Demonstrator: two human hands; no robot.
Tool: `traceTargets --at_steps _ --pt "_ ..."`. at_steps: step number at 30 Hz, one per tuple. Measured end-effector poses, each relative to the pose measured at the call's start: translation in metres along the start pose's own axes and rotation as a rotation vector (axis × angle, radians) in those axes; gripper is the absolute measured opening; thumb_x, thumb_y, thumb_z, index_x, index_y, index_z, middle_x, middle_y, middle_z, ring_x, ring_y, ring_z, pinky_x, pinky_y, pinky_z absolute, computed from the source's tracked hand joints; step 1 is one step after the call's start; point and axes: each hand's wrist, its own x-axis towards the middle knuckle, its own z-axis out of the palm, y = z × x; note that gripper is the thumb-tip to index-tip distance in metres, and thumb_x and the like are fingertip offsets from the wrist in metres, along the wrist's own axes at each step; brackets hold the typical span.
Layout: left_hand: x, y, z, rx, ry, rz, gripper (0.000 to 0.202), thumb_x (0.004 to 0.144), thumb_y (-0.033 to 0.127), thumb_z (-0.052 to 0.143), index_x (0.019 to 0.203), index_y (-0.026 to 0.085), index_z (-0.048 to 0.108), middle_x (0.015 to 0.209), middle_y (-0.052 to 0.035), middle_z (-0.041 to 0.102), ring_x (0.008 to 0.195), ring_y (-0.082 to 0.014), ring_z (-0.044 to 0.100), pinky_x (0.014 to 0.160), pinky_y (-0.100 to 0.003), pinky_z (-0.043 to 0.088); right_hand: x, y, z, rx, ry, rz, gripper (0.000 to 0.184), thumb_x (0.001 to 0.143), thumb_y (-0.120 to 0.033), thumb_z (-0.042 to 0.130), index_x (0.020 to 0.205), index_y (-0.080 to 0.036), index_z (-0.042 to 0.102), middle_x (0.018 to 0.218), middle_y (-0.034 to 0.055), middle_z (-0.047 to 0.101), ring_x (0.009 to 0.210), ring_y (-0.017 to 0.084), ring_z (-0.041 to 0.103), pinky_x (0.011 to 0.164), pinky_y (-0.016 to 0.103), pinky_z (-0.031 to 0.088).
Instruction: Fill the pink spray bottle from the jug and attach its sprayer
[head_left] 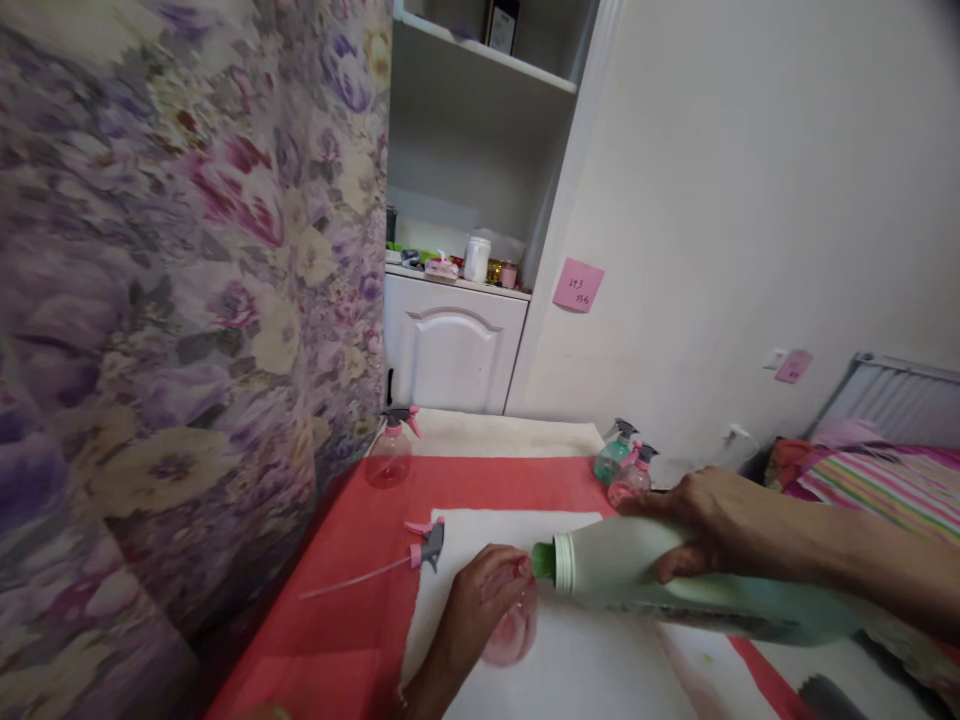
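My left hand [487,590] is closed around the neck of a clear pink spray bottle [511,635] without its top, standing on white paper. With my right hand [686,525] I grip a large pale green bottle [630,560], tipped nearly level. Its green spout [543,562] meets the small bottle's mouth; whether liquid is flowing I cannot make out. To the left lies a grey and pink spray trigger head [429,548] with its clear tube [352,578] stretched over the red cover.
A pink spray bottle [389,458] stands at the table's far left. Near the far right corner are a green spray bottle [613,458] and another pink one [628,486]. A floral curtain [187,300] hangs along the left, with a white cabinet [456,345] behind the table.
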Motion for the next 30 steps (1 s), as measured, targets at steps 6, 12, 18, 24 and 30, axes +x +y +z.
traceTargets --at_steps 6,12,18,24,30 --pt "0.0003 0.0021 0.0004 -0.012 0.003 -0.013 0.020 0.076 0.033 0.069 0.091 0.021 0.073 0.095 -0.0059 0.070 0.095 -0.0222 0.066 0.086 -0.029 0.051 0.0003 0.0006 0.0007 0.001 -0.040 0.029 0.056 0.089 -0.062 0.050 0.123 -0.019 0.061 0.066 0.0048 0.072 0.051 0.016 0.064 0.047 0.025 0.033" --pt "0.0009 -0.0019 0.0002 -0.004 -0.003 -0.008 0.020 0.077 0.031 0.068 0.093 0.022 0.073 0.097 -0.0055 0.070 0.096 -0.0220 0.065 0.086 -0.030 0.051 -0.0009 0.0033 0.0024 -0.005 -0.017 0.012 0.057 0.088 -0.061 0.052 0.125 -0.019 0.061 0.073 0.0072 0.074 0.057 0.019 0.068 0.049 0.025 0.036" --pt "0.0012 -0.0010 0.0008 -0.037 -0.010 -0.021 0.020 0.078 0.033 0.067 0.093 0.021 0.072 0.097 -0.0060 0.070 0.097 -0.0222 0.065 0.087 -0.030 0.051 -0.0002 0.0031 0.0013 0.022 -0.008 0.023 0.053 0.088 -0.061 0.053 0.117 -0.019 0.066 0.071 0.0060 0.074 0.057 0.018 0.067 0.049 0.025 0.036" --pt "0.0007 -0.0005 0.0017 -0.044 -0.005 -0.036 0.018 0.078 0.031 0.068 0.092 0.020 0.072 0.096 -0.0061 0.069 0.096 -0.0217 0.065 0.086 -0.029 0.051 0.0015 0.0017 0.0007 -0.021 -0.045 0.034 0.057 0.088 -0.063 0.050 0.124 -0.020 0.061 0.067 0.0053 0.072 0.054 0.019 0.067 0.048 0.026 0.033" --pt "0.0005 0.0001 0.0015 -0.051 -0.013 -0.036 0.019 0.078 0.030 0.068 0.093 0.019 0.072 0.097 -0.0066 0.068 0.096 -0.0216 0.065 0.085 -0.028 0.051 0.0019 0.0006 -0.0011 -0.035 -0.050 0.037 0.058 0.088 -0.065 0.049 0.125 -0.021 0.060 0.064 0.0040 0.070 0.053 0.019 0.066 0.049 0.026 0.032"
